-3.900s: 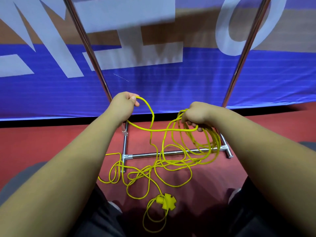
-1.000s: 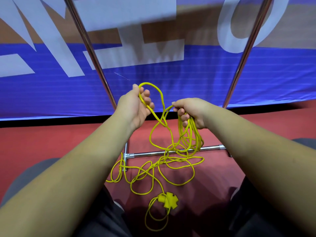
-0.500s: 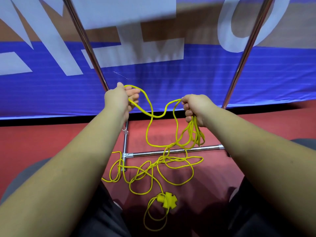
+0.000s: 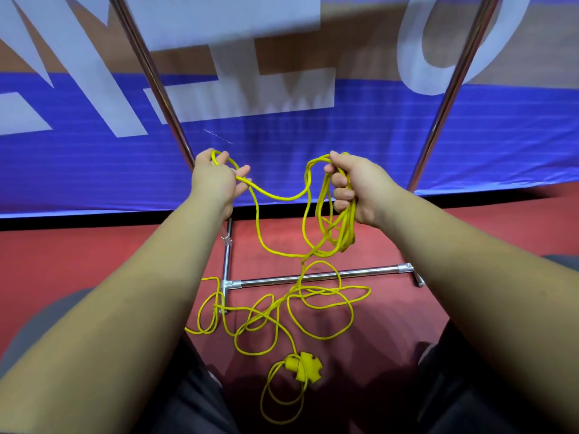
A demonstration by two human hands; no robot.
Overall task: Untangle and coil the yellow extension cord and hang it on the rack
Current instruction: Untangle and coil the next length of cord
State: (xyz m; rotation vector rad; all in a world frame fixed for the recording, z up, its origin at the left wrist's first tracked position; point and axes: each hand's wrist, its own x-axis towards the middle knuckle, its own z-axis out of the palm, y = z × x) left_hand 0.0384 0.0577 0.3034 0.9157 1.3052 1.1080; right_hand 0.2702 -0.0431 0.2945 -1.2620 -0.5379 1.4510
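A blue banner [image 4: 376, 136] with big pale letters fills the background, standing on the far edge of a red floor [image 4: 94, 261]. In front of it stands the rack [image 4: 313, 276]: two chrome poles rise out of the top of the view, and a chrome crossbar joins their feet low over the floor.

Two bare forearms reach forward from the bottom corners, above dark trouser legs.

The cord [image 4: 277, 198] is yellow and still mostly loose. None of it is on the rack's upper part. Part of it is held up between the two hands, where one strand sags in a shallow curve. Several loops hang from the right side in a bunch, down to just above the crossbar. The rest lies in tangled loops on the floor, crossing over the crossbar and the left foot of the rack.

The left hand [image 4: 216, 183] holds a single strand, its fingers [image 4: 242, 170] curled loosely around it with the cord looping over the top. The right hand [image 4: 357, 189] grips the gathered loops, fingers [image 4: 340, 183] clamped tight on them.

A yellow cross-shaped socket [image 4: 304, 367] lies on the floor at the near end of the cord, between the legs.
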